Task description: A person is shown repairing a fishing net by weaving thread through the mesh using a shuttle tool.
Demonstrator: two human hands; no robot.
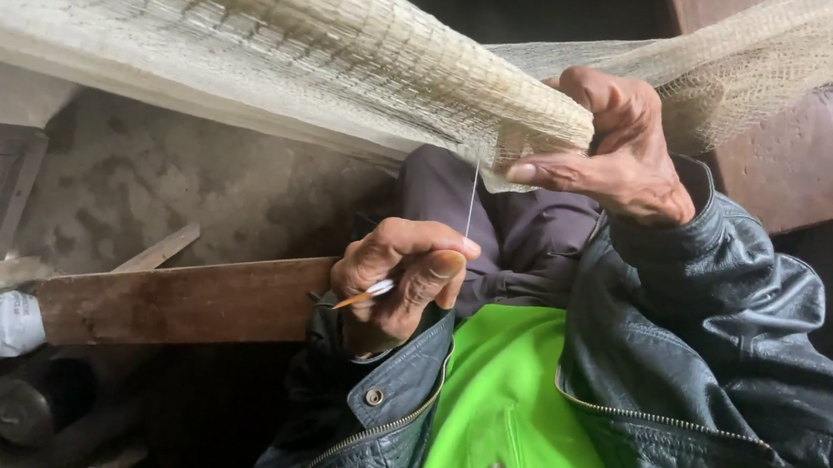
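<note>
One pale net (pixel 283 42) stretches across the top; the right hand (pixel 617 151) pinches its bunched edge. Below, the left hand (pixel 403 268) is clamped on one small netting needle (pixel 367 294), with one taut thread (pixel 472 201) rising to the net. One wooden plank (pixel 180 299) lies beneath

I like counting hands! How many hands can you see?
2. The left hand is low, pinching a netting needle; the right hand is higher, gripping the net.
</note>
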